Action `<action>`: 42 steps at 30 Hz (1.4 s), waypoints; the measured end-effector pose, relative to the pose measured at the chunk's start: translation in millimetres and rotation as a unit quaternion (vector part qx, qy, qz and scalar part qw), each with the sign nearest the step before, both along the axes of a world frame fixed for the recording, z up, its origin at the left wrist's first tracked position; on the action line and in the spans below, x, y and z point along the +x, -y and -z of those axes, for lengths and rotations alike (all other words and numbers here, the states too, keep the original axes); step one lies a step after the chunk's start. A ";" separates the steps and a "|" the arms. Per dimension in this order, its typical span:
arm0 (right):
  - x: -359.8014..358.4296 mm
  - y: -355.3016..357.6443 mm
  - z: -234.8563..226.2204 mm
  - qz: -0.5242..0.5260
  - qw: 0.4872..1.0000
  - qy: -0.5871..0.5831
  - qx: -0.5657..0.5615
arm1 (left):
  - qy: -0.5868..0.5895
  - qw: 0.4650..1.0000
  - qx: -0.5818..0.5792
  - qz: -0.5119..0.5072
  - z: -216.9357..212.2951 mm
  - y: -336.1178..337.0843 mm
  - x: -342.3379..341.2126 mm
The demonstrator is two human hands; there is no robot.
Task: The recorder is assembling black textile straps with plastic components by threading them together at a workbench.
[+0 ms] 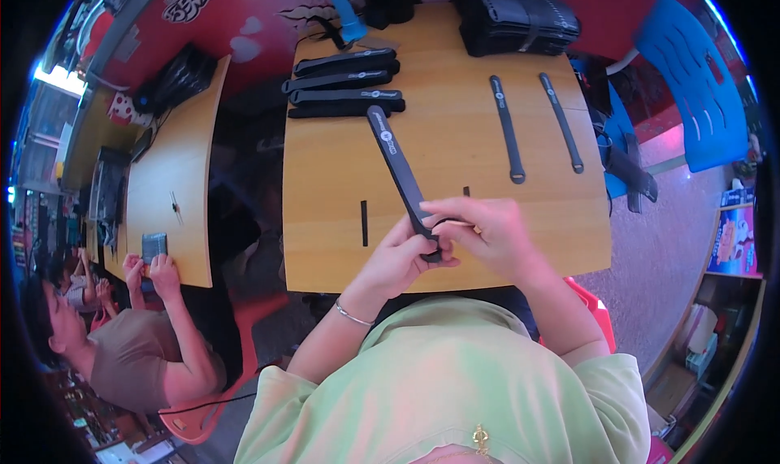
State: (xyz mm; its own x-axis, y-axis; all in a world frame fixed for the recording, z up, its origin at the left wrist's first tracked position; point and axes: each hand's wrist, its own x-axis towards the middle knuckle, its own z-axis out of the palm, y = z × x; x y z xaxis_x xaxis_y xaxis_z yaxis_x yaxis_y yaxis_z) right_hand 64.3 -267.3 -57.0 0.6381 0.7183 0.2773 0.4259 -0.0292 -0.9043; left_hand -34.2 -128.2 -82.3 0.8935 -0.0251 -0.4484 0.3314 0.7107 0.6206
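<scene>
1. At the near edge of the wooden counter (455, 147), the left hand (398, 261) and right hand (487, 236) are both pinching the near end of a long black strap (398, 163), its far end lying toward the strap pile.
2. It is looking light, flat and flexible; gripping it near the end, edgewise, seems surest.
3. Fingers are covering the strap's tip, so any buckle or loop there is hidden.
4. Farther out, stacked black straps (345, 82), two thin straps (508, 127) and a black bundle (516, 21) are lying apart.
5. Off left, another person's hands (150, 269) are holding a small dark item, hard to make out.
</scene>
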 end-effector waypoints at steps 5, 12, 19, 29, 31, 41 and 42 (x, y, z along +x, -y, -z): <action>12.4 17.9 2.8 0.047 0.996 -0.068 -0.036 | -0.030 0.999 -0.014 -0.004 -3.2 -2.8 5.8; 114.8 74.0 -1.5 0.224 0.966 -0.127 0.014 | 0.002 0.970 0.038 0.240 8.4 -54.6 -43.4; 178.8 133.5 -38.5 0.402 0.902 0.053 0.151 | -0.034 0.992 0.017 0.120 27.6 -95.9 -85.1; 133.4 124.2 61.7 0.303 0.921 0.231 -0.081 | 0.058 0.995 -0.079 -0.001 28.3 -69.8 -56.0; 124.4 122.2 66.5 0.277 0.916 0.268 -0.112 | 0.060 0.995 -0.075 -0.003 28.4 -68.3 -53.3; 105.3 119.4 60.0 0.221 0.893 0.287 -0.268 | 0.077 0.992 0.008 -0.103 21.9 -45.6 -42.3; 104.7 119.0 59.8 0.216 0.893 0.284 -0.274 | 0.077 0.992 0.007 -0.104 22.9 -45.1 -41.5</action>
